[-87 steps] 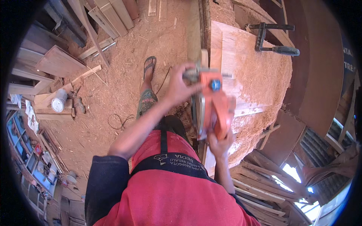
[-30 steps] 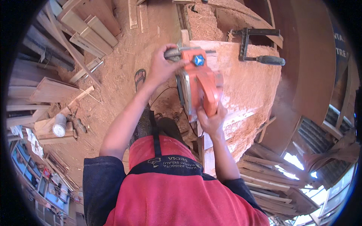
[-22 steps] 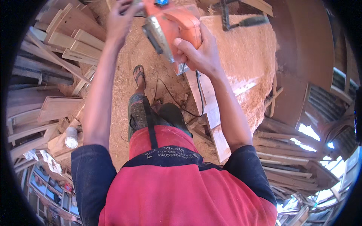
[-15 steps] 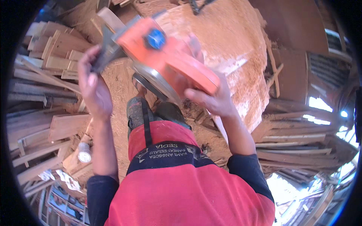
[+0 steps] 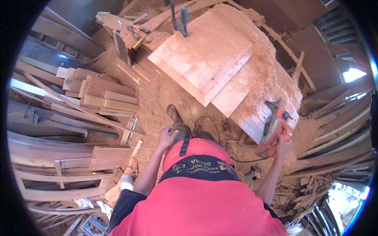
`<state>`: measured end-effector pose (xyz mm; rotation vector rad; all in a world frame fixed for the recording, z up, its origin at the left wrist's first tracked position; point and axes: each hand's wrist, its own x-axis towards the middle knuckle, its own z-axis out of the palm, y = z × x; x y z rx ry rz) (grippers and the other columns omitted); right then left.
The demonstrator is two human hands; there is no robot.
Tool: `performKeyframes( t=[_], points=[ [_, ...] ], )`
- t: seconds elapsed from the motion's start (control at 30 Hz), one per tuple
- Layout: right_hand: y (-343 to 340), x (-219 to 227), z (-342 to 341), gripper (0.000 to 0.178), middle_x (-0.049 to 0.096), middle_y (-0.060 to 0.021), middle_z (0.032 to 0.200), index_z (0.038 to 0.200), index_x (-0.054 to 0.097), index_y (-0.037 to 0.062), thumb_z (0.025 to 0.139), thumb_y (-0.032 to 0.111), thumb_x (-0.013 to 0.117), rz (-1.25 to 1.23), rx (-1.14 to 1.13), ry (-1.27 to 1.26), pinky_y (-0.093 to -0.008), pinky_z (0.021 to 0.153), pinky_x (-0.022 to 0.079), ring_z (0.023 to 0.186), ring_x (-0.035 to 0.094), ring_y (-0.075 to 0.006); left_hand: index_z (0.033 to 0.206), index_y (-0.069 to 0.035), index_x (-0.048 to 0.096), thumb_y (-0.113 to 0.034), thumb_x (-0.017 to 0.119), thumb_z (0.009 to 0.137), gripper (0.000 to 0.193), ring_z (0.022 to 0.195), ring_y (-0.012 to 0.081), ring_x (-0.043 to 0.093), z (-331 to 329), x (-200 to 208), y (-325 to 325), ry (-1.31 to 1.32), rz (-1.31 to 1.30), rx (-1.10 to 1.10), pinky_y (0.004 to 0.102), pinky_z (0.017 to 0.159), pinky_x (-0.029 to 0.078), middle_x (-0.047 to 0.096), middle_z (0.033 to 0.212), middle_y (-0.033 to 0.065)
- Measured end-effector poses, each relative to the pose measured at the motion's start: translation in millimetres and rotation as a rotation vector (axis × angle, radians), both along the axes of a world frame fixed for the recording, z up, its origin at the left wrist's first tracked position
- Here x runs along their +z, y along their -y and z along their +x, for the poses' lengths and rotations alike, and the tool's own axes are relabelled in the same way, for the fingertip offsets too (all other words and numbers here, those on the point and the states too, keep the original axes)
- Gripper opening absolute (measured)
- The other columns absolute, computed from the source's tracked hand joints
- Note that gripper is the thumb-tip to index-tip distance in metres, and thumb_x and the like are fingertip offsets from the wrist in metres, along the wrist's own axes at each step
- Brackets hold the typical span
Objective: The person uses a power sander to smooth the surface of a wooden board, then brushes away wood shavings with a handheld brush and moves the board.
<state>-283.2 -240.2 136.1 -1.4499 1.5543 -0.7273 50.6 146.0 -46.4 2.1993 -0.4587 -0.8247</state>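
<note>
An orange electric hand planer (image 5: 271, 135) with a blue knob is tilted at the right, at the near right end of the workbench. My right hand (image 5: 284, 147) is wrapped round its rear handle. Its black cord trails toward my legs. On my thigh, near the knee, my left hand (image 5: 168, 136) rests with nothing in it and its fingers loosely spread. A pale wooden panel (image 5: 189, 69), partly covered in shavings, lies on the bench ahead. A clamp (image 5: 181, 28) stands at its far left corner.
Wood shavings (image 5: 264, 67) heap along the bench's far right side. Stacked boards (image 5: 104, 92) and long planks line the left. A small stand (image 5: 124, 49) with hand tools is at the far left. A white can (image 5: 126, 182) stands near my left elbow. Scrap wood (image 5: 315, 192) piles at the lower right.
The planer has gone from in front of me, between both hands, to the right end of the bench in my right hand. My left hand has left it and dropped to my thigh.
</note>
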Motion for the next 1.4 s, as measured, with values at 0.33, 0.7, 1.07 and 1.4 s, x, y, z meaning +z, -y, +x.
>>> performKeyframes(
  t=[0.33, 0.7, 1.07, 1.4],
  points=[
    [118.3, -44.8, 14.9, 0.031, 0.062, -0.0044, 0.078, 0.119, 0.061, 0.0085, 0.088, 0.008, 0.062, -0.247, -0.001, -0.107, -0.0271, 0.045, 0.043, 0.053, 0.054, -0.0095, 0.11, 0.002, 0.069, -0.037, 0.072, 0.088, 0.045, 0.096, 0.0342, 0.07, -4.6, -69.3, -43.6, 0.047, 0.06, 0.266, 0.042, 0.086, 0.054, 0.072, 0.099, 0.0229],
    [102.4, -7.5, 28.7, 0.05, 0.062, -0.0064, 0.13, 0.138, 0.056, 0.0084, 0.09, 0.011, 0.071, -0.235, 0.355, -0.199, -0.034, 0.097, 0.049, 0.116, 0.06, -0.0202, 0.111, 0.0, 0.069, -0.045, 0.07, 0.089, 0.05, 0.104, 0.0368, 0.069, -59.9, -94.6, -151.2, -0.136, 0.513, 0.353, 0.0445, 0.09, 0.053, 0.072, 0.106, 0.0243],
    [94.4, -12.2, 76.0, 0.061, 0.06, -0.0186, 0.125, 0.135, 0.055, -0.0025, 0.088, 0.029, 0.079, -0.716, -0.026, -0.455, -0.0368, 0.091, 0.054, 0.114, 0.061, -0.0285, 0.109, 0.004, 0.067, -0.04, 0.06, 0.1, 0.046, 0.087, 0.0279, 0.069, 105.2, -69.6, -27.2, 0.11, -0.025, 0.549, 0.0407, 0.08, 0.053, 0.072, 0.094, 0.0188],
    [62.0, -59.0, 504.3, 0.04, 0.065, -0.0109, 0.11, 0.126, 0.058, 0.0018, 0.103, 0.034, 0.057, -0.182, 0.334, 0.632, -0.0369, 0.094, 0.052, 0.106, 0.062, -0.0207, 0.119, 0.001, 0.064, -0.036, 0.057, 0.103, 0.041, 0.105, 0.025, 0.066, 428.7, 40.8, 161.8, 0.282, -0.415, 0.45, 0.036, 0.095, 0.048, 0.07, 0.112, 0.0155]
  ],
)
